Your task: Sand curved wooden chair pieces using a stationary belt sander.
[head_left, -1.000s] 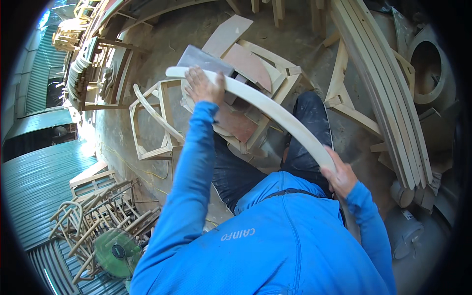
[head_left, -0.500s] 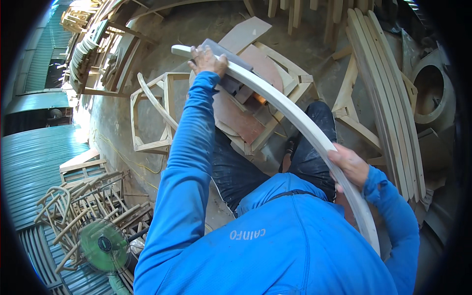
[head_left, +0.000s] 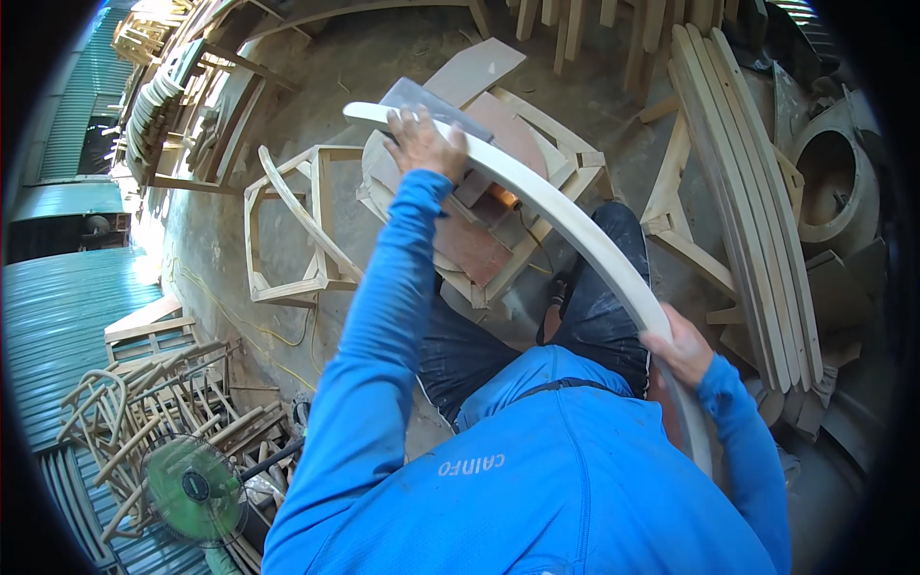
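Note:
A long, pale curved wooden piece arcs from the upper middle down to the lower right, across the front of my body. My left hand is near its far end, fingers bent over the wood. Farther down the curve, my right hand grips it with the thumb on top. Beneath and beside the far end is a grey, flat-plated machine, partly hidden by the wood and my left hand. An orange glow shows at its near side. The machine sits on a low wooden stand with loose boards.
An open wooden frame stands at the left. Several long curved slats lean on a wooden support at the right, beside a round-mouthed housing. A green fan and piled chair frames occupy the lower left. A yellow cable crosses the floor.
My left hand has shifted slightly right and nearer along the wood. The curved piece has slid a little over the machine, and its near end has moved left.

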`<action>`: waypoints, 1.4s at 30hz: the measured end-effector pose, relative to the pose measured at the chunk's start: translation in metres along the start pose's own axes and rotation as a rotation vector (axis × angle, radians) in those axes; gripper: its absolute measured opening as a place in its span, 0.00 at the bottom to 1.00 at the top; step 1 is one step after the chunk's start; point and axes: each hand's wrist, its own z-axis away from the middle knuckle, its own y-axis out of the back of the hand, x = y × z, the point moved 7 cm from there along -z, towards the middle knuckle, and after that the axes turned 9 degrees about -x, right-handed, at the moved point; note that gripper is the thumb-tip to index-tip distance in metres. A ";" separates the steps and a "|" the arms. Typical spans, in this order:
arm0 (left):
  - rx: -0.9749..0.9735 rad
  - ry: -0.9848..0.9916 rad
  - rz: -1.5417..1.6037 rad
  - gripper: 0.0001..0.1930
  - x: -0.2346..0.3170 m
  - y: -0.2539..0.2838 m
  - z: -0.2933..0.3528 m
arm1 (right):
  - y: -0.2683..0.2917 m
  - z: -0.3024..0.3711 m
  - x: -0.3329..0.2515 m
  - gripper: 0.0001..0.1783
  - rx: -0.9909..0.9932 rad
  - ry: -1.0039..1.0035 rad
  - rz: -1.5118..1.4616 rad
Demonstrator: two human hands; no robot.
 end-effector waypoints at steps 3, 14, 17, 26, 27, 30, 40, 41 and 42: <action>-0.016 0.068 0.047 0.43 -0.034 0.003 -0.037 | -0.007 -0.033 -0.033 0.31 0.004 -0.026 0.008; 0.118 -0.032 0.066 0.46 0.035 -0.020 0.060 | 0.010 0.026 0.070 0.31 0.278 -0.062 0.369; 0.115 -0.013 0.048 0.46 -0.002 -0.015 0.016 | 0.013 -0.012 0.030 0.29 0.312 0.045 0.514; 0.061 0.046 -0.004 0.44 -0.069 -0.007 -0.046 | 0.000 -0.073 -0.019 0.27 0.152 -0.009 0.281; 0.032 0.039 -0.031 0.44 -0.050 -0.009 -0.026 | 0.000 -0.059 -0.005 0.28 0.139 -0.028 0.258; 0.070 0.023 -0.030 0.45 -0.002 -0.019 0.041 | 0.007 -0.007 0.057 0.28 0.259 0.113 0.484; 0.028 0.065 0.107 0.47 -0.067 0.013 -0.040 | 0.004 -0.070 -0.031 0.28 0.090 -0.040 0.236; 0.008 0.167 0.118 0.47 -0.083 0.017 -0.045 | 0.004 -0.076 -0.037 0.27 0.169 0.148 0.352; -0.003 0.271 0.125 0.48 -0.093 0.026 -0.048 | 0.003 -0.081 -0.053 0.26 0.245 0.349 0.465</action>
